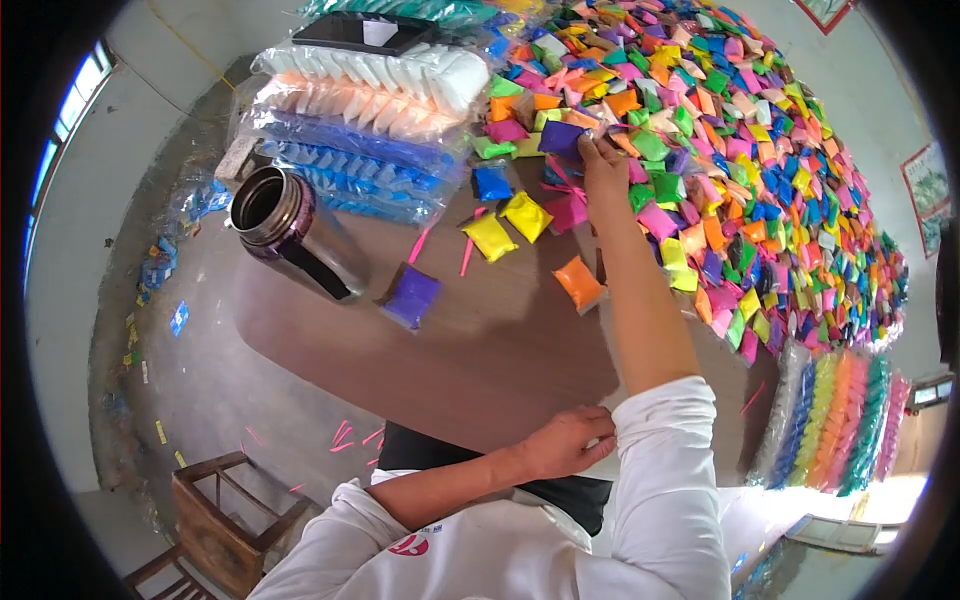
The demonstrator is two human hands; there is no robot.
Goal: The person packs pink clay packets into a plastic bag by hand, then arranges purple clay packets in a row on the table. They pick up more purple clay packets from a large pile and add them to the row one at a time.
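Note:
My right hand [603,170] reaches forward over the table and pinches a small dark-purple packet [564,138] at the edge of a big heap of colourful packets [700,130]. My left hand [568,442] is at the near table edge beside my right sleeve, its fingers curled; whatever may be inside them is hidden. Loose on the brown table [450,360] lie a purple packet [411,297], two yellow ones, with one yellow packet [490,237] nearer the bottle, a blue packet [491,183] and an orange packet [578,284].
An open steel bottle [300,235] stands on the left. Behind it, long clear bags of packets [360,130] are stacked, with a black phone-like object [363,33] on top. More filled bags [830,415] lie at right. A wooden stool [225,520] stands on the littered floor.

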